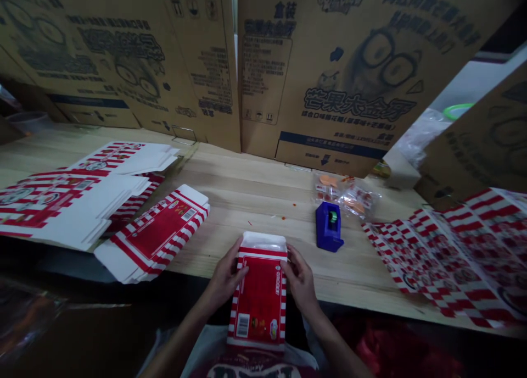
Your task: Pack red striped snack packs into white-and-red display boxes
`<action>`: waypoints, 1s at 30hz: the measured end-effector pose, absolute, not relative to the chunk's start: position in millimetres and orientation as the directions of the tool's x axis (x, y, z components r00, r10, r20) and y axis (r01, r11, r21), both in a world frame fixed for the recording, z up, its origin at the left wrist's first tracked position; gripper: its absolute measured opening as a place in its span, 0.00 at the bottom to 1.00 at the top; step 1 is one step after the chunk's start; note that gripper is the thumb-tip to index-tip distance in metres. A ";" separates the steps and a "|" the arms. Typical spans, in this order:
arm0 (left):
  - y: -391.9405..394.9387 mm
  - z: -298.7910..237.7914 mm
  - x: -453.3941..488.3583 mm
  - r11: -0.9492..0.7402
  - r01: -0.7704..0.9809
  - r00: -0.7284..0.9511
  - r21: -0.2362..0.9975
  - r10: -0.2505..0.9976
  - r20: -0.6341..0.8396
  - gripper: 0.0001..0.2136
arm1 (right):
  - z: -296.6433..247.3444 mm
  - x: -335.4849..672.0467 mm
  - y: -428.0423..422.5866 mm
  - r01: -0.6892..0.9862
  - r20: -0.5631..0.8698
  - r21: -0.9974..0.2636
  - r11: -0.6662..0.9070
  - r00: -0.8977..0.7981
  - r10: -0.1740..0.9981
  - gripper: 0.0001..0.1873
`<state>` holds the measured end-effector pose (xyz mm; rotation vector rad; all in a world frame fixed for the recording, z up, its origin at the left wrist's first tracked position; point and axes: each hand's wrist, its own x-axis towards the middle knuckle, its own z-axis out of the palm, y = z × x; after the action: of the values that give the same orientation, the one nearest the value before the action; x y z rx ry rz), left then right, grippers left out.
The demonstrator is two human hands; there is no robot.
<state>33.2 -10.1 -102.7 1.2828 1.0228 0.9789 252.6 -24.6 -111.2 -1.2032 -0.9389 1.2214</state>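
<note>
Red-and-white striped rectangular cardboard box (pixel 261 294), left of blue plastic tape dispenser (pixel 325 232); left hand (pixel 227 273) and right hand (pixel 300 279) pinch opposite sides; light, even pressure should keep walls square.

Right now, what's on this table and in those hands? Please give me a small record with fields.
Held: red-and-white striped carton, barcode side up
Left hand: gripping its left edge
Right hand: gripping its right edge
Surface: wooden table
At left: flattened striped cartons
Right of centre: blue-purple tape dispenser, clear packets beyond it
Far right: striped printed sheets
Behind: printed cardboard boxes
</note>
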 end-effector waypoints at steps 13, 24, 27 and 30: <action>-1.4 -99.0 46.0 0.102 -0.033 0.178 0.994 0.979 -0.094 0.11 | -106.6 256.1 -20.0 0.160 0.165 -0.973 0.167 -0.027 0.986 0.12; 4.0 -96.4 48.0 0.099 -0.152 0.066 0.983 0.994 -0.090 0.16 | -103.4 247.3 -11.8 -0.120 -0.095 -0.988 -0.092 0.015 0.995 0.11; 6.6 -95.9 37.0 -0.024 0.036 0.182 0.999 0.983 0.017 0.08 | -98.3 251.8 -12.9 -0.037 -0.053 -0.998 -0.055 -0.038 0.998 0.08; 5.9 -91.0 28.7 -0.128 0.147 0.251 0.981 0.964 0.088 0.06 | -92.2 256.3 -13.9 0.024 0.022 -0.999 0.023 -0.076 0.997 0.10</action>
<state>28.7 5.9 -91.0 1.5158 1.0842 1.0198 256.3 -13.9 -92.2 -1.1735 -1.2938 1.2366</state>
